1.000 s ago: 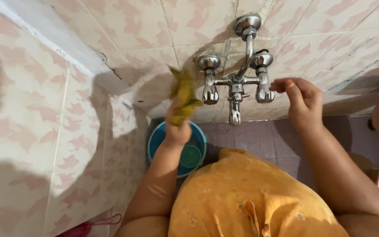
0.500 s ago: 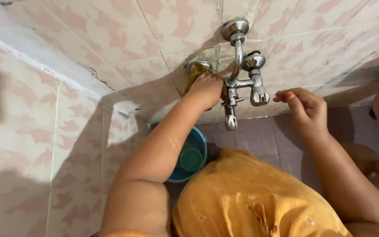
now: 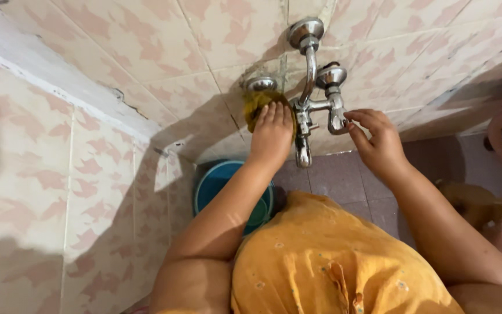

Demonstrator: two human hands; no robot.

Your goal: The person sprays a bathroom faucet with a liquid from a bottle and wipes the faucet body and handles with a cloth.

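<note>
**Cloth pressed over the left tap knob, fingers on the right one**

The left hand (image 3: 272, 131) lies flat, fingers together, pressing a yellow-green cloth (image 3: 257, 103) over the left knob of the chrome wall tap (image 3: 309, 99); the cloth bulges out at the hand's eleven o'clock, just below the knob's round wall flange (image 3: 261, 84). The right hand (image 3: 376, 139) has its fingertips pinched narrowly on the right knob (image 3: 337, 119), at its ten o'clock.

The cloth looks soft, limp and probably damp, so it should mould around the knob and wants a full palm grip rather than a pinch. The tap is rigid, smooth metal, likely slippery when wet; its knobs are the natural holds.

At six o'clock from the spout (image 3: 303, 156), on the purple floor tiles (image 3: 344, 180), stands a blue bucket (image 3: 216, 180), partly hidden by the left forearm. A green mug-like vessel (image 3: 261, 212) sits inside it; whether there is water I cannot tell.
</note>
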